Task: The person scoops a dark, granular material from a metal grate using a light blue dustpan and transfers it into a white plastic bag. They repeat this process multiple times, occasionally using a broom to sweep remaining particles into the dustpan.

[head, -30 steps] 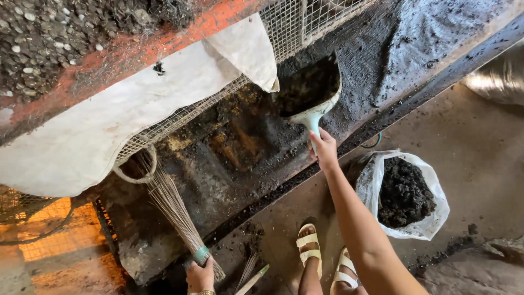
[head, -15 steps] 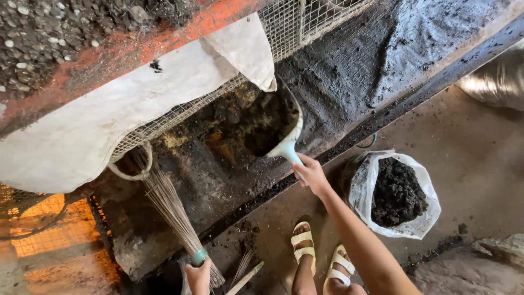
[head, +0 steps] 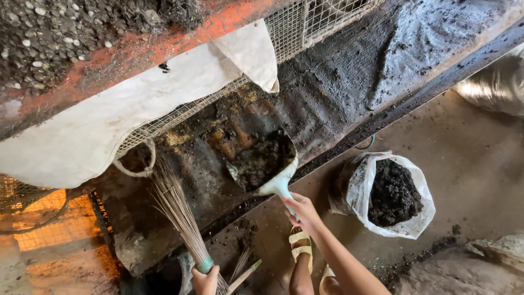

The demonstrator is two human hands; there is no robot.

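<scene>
My right hand [head: 303,214] grips a scoop [head: 267,164] heaped with dark muck; my left hand [head: 204,279] clasps a broom [head: 177,218]. Keeping the scoop level should avoid spills.

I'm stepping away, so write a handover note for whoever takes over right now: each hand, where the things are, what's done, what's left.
Left hand: gripping the stick broom, bristles up on the dirty tray.
Right hand: holding the scoop by its handle, flat on the tray, loaded with dark muck.
White sack: on the floor to the right, open, partly filled with the same muck.
Done: some muck bagged, one scoop gathered.
Left: the scoop is not yet emptied; the tray is still caked.
</scene>
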